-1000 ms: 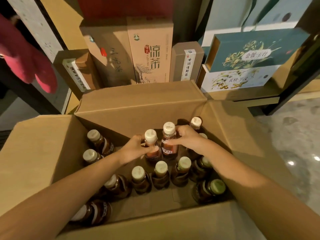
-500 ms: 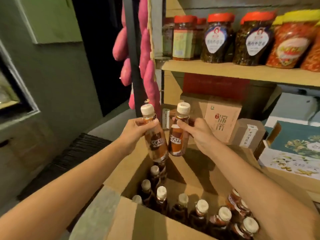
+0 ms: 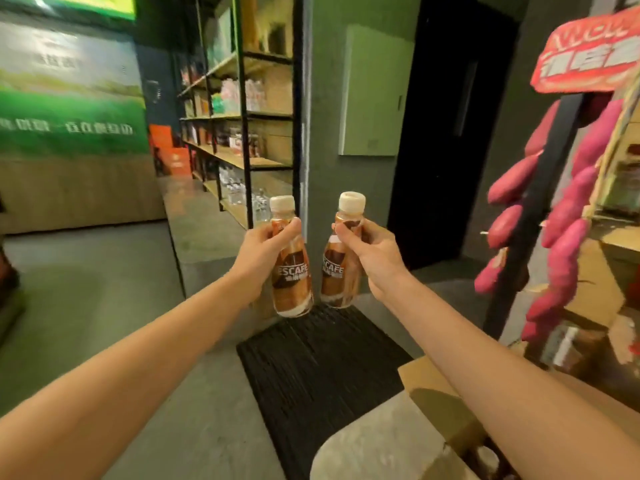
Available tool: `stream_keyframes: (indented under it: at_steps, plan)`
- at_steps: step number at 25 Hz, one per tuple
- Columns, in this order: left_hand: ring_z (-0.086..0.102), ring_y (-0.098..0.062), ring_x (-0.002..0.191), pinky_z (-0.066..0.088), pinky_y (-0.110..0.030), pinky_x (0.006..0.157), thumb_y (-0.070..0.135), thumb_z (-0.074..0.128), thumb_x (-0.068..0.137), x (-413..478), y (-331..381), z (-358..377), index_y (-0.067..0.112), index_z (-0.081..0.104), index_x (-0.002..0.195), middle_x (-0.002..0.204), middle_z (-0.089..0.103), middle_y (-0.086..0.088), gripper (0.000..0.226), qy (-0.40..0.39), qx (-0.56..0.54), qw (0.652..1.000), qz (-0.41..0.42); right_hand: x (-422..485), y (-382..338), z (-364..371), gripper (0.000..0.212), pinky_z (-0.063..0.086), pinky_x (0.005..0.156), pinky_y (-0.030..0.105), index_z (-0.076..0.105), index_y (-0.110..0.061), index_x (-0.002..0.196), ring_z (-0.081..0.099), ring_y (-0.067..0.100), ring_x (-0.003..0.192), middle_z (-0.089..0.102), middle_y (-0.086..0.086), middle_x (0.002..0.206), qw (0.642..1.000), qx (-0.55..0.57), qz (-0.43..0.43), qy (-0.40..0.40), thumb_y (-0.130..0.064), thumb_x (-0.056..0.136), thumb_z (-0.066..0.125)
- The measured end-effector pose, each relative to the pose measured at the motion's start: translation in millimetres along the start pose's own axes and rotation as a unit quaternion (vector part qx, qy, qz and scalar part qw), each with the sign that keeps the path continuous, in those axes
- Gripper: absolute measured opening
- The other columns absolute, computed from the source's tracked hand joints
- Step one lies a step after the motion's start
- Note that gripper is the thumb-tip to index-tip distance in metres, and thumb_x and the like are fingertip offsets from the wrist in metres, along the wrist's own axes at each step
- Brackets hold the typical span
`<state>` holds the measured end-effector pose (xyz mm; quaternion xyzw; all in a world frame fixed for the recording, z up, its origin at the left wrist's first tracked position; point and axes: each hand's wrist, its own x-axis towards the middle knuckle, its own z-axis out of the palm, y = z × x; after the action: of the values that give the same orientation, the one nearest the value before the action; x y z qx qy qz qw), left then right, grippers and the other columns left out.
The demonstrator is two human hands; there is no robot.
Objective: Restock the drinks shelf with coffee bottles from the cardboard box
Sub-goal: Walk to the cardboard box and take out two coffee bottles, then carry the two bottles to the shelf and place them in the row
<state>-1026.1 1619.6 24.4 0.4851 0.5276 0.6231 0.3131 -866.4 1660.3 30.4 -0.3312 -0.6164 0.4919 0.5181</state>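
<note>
Two coffee bottles [image 3: 291, 271] are being held upright in the air, already lifted out of the cardboard box [image 3: 437, 386], now low at the right. One is being clasped by the left grip [image 3: 265, 252], one by the right grip [image 3: 375, 259]. Shelves [image 3: 242, 162] are now being faced, so placing is probably being started.

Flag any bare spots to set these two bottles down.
Bare: the grey floor left of the black mat; the mat itself, between floor and cardboard box; the concrete ledge at the foot of the shelf rack. Crowded: the rack's shelves look stocked, and the right side is hemmed by hanging pink sweet potatoes.
</note>
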Motion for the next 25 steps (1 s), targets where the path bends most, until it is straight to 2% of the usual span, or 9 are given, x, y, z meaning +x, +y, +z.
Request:
stream_keyframes:
  at_steps: [3,8,11,14,16,18,20,22,25]
  plan:
    - [0.065,-0.017,0.085,0.049,-0.027,0.072,0.038,0.059,0.087,11.8,-4.1,-101.2,0.015,0.066,0.093,0.092,0.07,-0.005,0.024,0.073,0.026,0.997,-0.002,25.5,4.4,103.3,0.008,0.046,0.064,0.018,0.065,-0.016,0.093,0.061,0.004,0.076,0.066,-0.006,0.082,0.996,0.027,0.011,-0.08,-0.021,0.086,0.065]
    - [0.065,-0.018,0.085,0.05,-0.028,0.073,0.039,0.059,0.088,41.9,-14.9,-270.6,0.02,0.063,0.089,0.094,0.069,-0.006,0.019,0.146,0.072,0.987,-0.008,73.9,26.4,284.4,0.038,0.043,0.089,0.036,0.062,-0.01,0.115,0.06,0.021,0.106,0.067,0.006,0.113,0.984,0.043,0.028,-0.173,-0.032,0.083,0.067]
    - [0.065,-0.017,0.085,0.048,-0.026,0.068,0.038,0.059,0.088,70.4,-15.9,-367.1,0.022,0.062,0.086,0.091,0.069,-0.003,0.016,0.168,0.108,0.98,-0.015,106.1,40.7,386.7,0.037,0.043,0.093,0.037,0.061,-0.012,0.112,0.059,0.021,0.107,0.066,0.003,0.113,0.977,0.056,0.039,-0.2,-0.034,0.083,0.067]
    - [0.065,-0.016,0.084,0.047,-0.027,0.069,0.036,0.06,0.088,105.5,-22.2,-452.4,0.023,0.061,0.087,0.09,0.068,-0.001,0.013,0.189,0.141,0.972,-0.014,138.2,52.2,475.0,0.021,0.044,0.081,0.027,0.058,-0.019,0.103,0.058,0.014,0.094,0.063,-0.001,0.1,0.971,0.074,0.052,-0.221,-0.029,0.086,0.064]
    - [0.063,-0.012,0.081,0.046,-0.026,0.069,0.033,0.059,0.088,130.8,-31.5,-496.1,0.024,0.058,0.087,0.088,0.066,0.001,0.009,0.199,0.154,0.968,-0.019,161.8,60.8,522.1,0.019,0.043,0.072,0.021,0.058,-0.018,0.103,0.057,0.01,0.087,0.062,-0.002,0.097,0.968,0.071,0.051,-0.234,-0.026,0.087,0.063]
    - [0.061,-0.01,0.082,0.046,-0.027,0.072,0.03,0.059,0.089,160.2,-46.9,-535.8,0.021,0.057,0.092,0.089,0.065,0.002,0.01,0.207,0.165,0.964,-0.023,191.7,74.9,564.5,0.029,0.042,0.077,0.023,0.059,-0.014,0.114,0.056,0.011,0.09,0.061,-0.001,0.101,0.968,0.064,0.051,-0.239,-0.026,0.088,0.063]
    - [0.061,-0.016,0.09,0.047,-0.034,0.084,0.03,0.06,0.088,192.7,-65.7,-569.6,0.017,0.058,0.104,0.097,0.065,-0.002,0.021,0.217,0.175,0.96,-0.033,225.7,91.8,599.2,0.034,0.041,0.072,0.02,0.057,-0.011,0.119,0.055,0.01,0.09,0.061,0.0,0.103,0.966,0.065,0.056,-0.244,-0.025,0.089,0.061]
    - [0.06,-0.02,0.095,0.046,-0.038,0.088,0.029,0.061,0.087,230.8,-85.1,-599.5,0.015,0.057,0.108,0.1,0.064,-0.003,0.025,0.229,0.178,0.956,-0.044,265.6,111.2,630.8,0.029,0.04,0.067,0.017,0.059,-0.011,0.115,0.057,0.008,0.087,0.063,0.002,0.106,0.963,0.066,0.054,-0.256,-0.025,0.089,0.06]
    - [0.06,-0.02,0.093,0.046,-0.038,0.088,0.028,0.061,0.087,305.7,-111.7,-639.7,0.017,0.056,0.102,0.095,0.064,-0.001,0.019,0.239,0.173,0.955,-0.043,340.5,144.5,683.9,0.024,0.044,0.074,0.022,0.061,-0.012,0.108,0.06,0.012,0.092,0.065,0.003,0.107,0.959,0.067,0.039,-0.271,-0.027,0.089,0.06]
